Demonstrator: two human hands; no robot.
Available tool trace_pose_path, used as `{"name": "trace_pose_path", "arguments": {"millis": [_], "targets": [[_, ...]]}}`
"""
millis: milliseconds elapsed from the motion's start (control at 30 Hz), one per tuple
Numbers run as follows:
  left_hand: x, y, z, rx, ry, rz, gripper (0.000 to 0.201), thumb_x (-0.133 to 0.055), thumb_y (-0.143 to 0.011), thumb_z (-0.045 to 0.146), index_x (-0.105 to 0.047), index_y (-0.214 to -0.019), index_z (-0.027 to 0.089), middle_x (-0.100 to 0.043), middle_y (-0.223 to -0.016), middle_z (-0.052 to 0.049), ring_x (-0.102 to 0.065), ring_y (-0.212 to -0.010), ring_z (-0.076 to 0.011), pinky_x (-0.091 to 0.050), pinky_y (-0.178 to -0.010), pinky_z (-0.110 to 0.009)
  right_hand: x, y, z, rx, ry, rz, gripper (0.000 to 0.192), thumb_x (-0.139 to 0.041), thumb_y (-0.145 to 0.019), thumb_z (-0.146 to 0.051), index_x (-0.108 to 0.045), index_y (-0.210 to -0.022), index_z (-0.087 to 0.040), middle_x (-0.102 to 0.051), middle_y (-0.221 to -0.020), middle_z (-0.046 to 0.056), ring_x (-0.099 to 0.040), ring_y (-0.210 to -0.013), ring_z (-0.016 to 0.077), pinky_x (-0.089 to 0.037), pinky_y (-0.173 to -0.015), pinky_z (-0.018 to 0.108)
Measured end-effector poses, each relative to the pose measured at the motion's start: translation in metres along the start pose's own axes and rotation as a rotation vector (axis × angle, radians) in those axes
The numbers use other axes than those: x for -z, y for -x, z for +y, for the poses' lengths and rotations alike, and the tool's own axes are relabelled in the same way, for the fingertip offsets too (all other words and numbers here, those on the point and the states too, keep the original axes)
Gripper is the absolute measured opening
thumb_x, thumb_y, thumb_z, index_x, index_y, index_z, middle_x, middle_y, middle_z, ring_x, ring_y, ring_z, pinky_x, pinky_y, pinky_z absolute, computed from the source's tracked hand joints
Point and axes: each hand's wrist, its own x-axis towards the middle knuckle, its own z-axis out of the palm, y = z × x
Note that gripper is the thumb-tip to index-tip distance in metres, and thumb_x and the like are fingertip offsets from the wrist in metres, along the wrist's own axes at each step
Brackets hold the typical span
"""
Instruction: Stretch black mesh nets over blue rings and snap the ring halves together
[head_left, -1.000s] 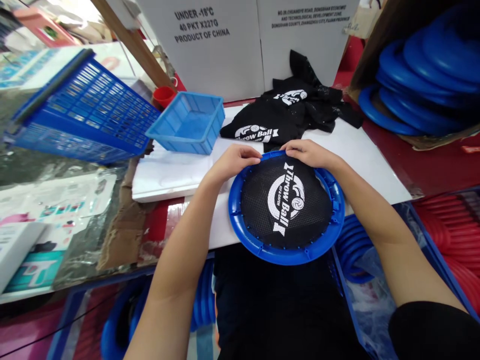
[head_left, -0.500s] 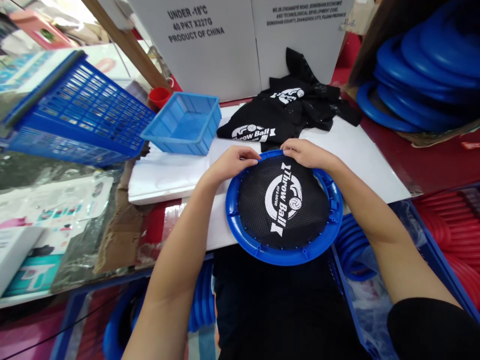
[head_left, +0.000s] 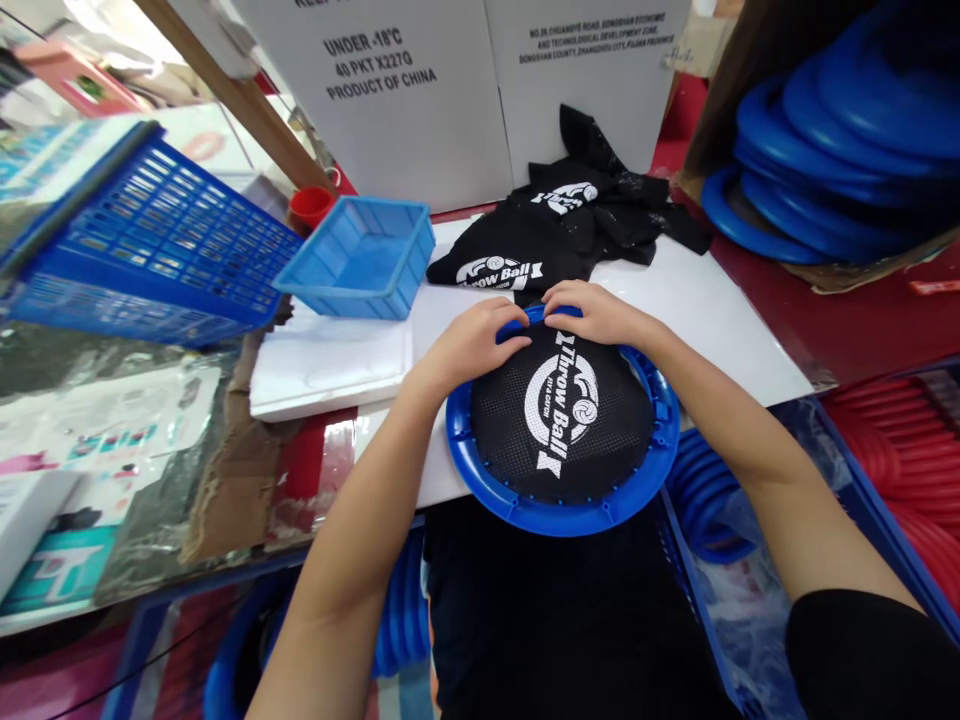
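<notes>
The right arm wears a short black sleeve point(head_left: 870, 655) toward four o'clock, plain where it shows, its rounded hem ending above the elbow. Below it the right forearm point(head_left: 750, 455) is bare down to the right hand point(head_left: 589, 312) (no glove on either one). The left forearm point(head_left: 349, 550), toward seven o'clock, is bare as far as it shows, running up to the left hand point(head_left: 484, 340). At six o'clock, black clothing point(head_left: 555, 620) covers the body, its folds hard to tell in the dark.

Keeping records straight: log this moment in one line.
Blue ring: black mesh inside | left hand: at far side | right hand: at far side
</notes>
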Motion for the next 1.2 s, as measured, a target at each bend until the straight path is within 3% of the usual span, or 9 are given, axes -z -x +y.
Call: {"name": "trace_pose_path", "arguments": {"millis": [100,233,433,667,867,1033,1200], "targets": [[-0.005,-0.001,0.000,-0.024,-0.049,0.016,0.016,-0.068,-0.096,0.027,-0.078,-0.107,0.020,-0.079,-0.110,-0.010,-0.072,-0.106,-0.0282,-0.056,-0.099,-0.046,-0.001,-0.001,-0.003,0.055,0.008,-0.014,0.011,-0.066,-0.096,-0.033,-0.072,-0.096,-0.023,-0.074,-0.122,0.012,-0.067,-0.117,0.0311,-0.051,-0.108,0.054],[-0.006,-0.003,0.002,0.073,0.036,0.093,0.016,-0.068,-0.095,0.021,-0.081,-0.102,0.021,-0.083,-0.106,-0.008,-0.074,-0.100,-0.0256,-0.057,-0.097,-0.043,0.002,-0.002,-0.009,0.081,0.000,-0.028,0.012,-0.059,-0.100,-0.031,-0.066,-0.094,-0.023,-0.073,-0.110,0.011,-0.067,-0.108,0.0290,-0.052,-0.102,0.049],[-0.003,-0.005,0.011,0.227,0.228,0.191,0.016,-0.067,-0.092,0.024,-0.082,-0.095,0.019,-0.084,-0.099,-0.007,-0.075,-0.094,-0.0237,-0.059,-0.093,-0.039,0.004,-0.002,-0.015,-0.010,-0.002,-0.027,0.013,-0.056,-0.101,-0.030,-0.063,-0.092,-0.023,-0.069,-0.097,0.007,-0.063,-0.092,0.0249,-0.052,-0.091,0.043],[0.000,-0.001,0.018,0.160,0.201,-0.006,0.011,-0.078,-0.084,0.027,-0.081,-0.093,0.022,-0.083,-0.094,-0.005,-0.075,-0.092,-0.0238,-0.057,-0.094,-0.040,0.008,0.002,-0.009,-0.025,-0.133,-0.096,0.021,-0.066,-0.096,-0.043,-0.070,-0.091,-0.023,-0.068,-0.109,0.009,-0.066,-0.102,0.0257,-0.054,-0.098,0.046],[0.003,0.000,0.020,0.121,0.170,-0.006,0.010,-0.071,-0.088,0.020,-0.081,-0.090,0.023,-0.083,-0.097,-0.005,-0.074,-0.093,-0.0234,-0.056,-0.095,-0.039,0.005,0.002,-0.006,0.040,-0.157,-0.106,0.020,-0.067,-0.097,-0.042,-0.070,-0.090,-0.023,-0.072,-0.118,0.010,-0.067,-0.110,0.0275,-0.052,-0.105,0.050],[0.003,-0.002,0.013,0.197,0.245,-0.027,0.020,-0.067,-0.091,0.023,-0.083,-0.103,0.023,-0.084,-0.106,-0.006,-0.075,-0.100,-0.0244,-0.056,-0.097,-0.040,0.002,0.000,-0.008,0.013,-0.151,-0.082,0.021,-0.063,-0.099,-0.041,-0.065,-0.088,-0.024,-0.075,-0.115,0.009,-0.068,-0.107,0.0268,-0.053,-0.102,0.047],[-0.003,-0.006,0.005,0.239,0.282,-0.043,0.017,-0.066,-0.089,0.024,-0.083,-0.089,0.023,-0.084,-0.100,-0.006,-0.073,-0.096,-0.0252,-0.056,-0.095,-0.041,0.002,-0.001,-0.012,-0.018,-0.135,-0.071,0.020,-0.060,-0.099,-0.040,-0.064,-0.088,-0.025,-0.074,-0.113,0.010,-0.067,-0.104,0.0269,-0.054,-0.098,0.046]]}}
